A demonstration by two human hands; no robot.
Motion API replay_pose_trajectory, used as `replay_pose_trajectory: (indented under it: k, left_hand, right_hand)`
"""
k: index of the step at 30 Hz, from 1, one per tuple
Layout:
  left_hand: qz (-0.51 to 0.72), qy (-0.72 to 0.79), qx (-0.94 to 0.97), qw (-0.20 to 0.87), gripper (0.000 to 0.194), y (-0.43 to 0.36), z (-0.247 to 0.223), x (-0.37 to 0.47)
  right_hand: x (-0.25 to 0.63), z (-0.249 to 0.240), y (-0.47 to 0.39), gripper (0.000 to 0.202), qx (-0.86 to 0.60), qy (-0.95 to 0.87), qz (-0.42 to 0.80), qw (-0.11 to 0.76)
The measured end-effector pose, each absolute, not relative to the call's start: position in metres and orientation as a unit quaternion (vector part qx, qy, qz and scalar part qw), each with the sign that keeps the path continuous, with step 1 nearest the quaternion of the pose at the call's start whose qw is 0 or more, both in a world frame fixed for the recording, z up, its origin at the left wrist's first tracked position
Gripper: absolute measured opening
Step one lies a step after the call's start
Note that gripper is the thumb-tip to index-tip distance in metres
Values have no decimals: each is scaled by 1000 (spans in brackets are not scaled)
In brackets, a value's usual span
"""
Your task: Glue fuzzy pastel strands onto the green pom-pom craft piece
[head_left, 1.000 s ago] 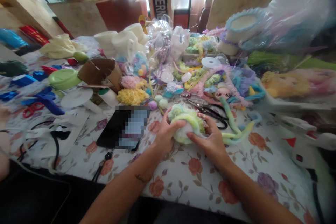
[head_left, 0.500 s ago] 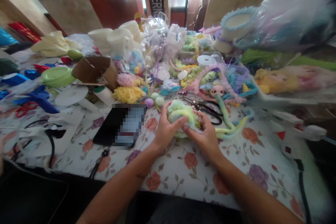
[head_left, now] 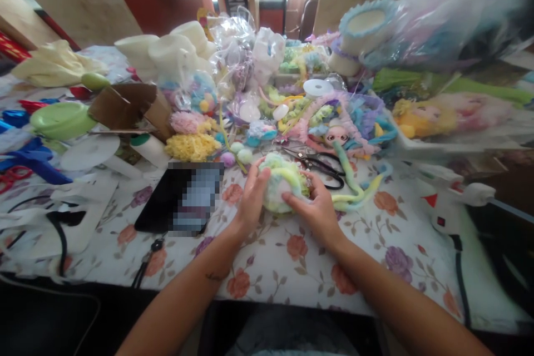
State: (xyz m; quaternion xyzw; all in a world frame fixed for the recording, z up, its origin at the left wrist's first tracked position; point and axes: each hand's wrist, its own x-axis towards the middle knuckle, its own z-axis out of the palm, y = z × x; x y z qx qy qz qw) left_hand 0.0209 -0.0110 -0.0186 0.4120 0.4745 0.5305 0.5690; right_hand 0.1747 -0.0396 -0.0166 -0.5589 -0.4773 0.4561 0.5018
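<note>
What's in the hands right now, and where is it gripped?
A fluffy pastel bundle, held by its sides: the left hand cups its left side, the right hand grips its right, thumb on the near face.

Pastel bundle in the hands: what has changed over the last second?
The left hand has drawn its thumb from the front of the pastel bundle to its left edge; the right hand keeps its thumb there in front. Both still hold it. The view shifted, sliding things left. The scissors and white spool stayed put.
</note>
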Motion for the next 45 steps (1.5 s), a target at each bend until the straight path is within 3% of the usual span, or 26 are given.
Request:
replay_pose_trajectory:
  k: [4,20,35,45]
  left_hand:
    - [513,493,436,552,75,-13,-9,21]
    - [546,491,382,561,54,-15,-5,25]
    - [546,447,321,632,74,-16,2,25]
    - [547,457,337,616,72,-15,-7,28]
  right_hand:
    - [174,-18,-41,63,-554,-492,441,507]
    - [173,-17,-44,62,-559,-484,445,505]
    - [174,-11,-40,60,-534,-456,482,524]
    - [177,-14,-38,65,-552,-444,486,512]
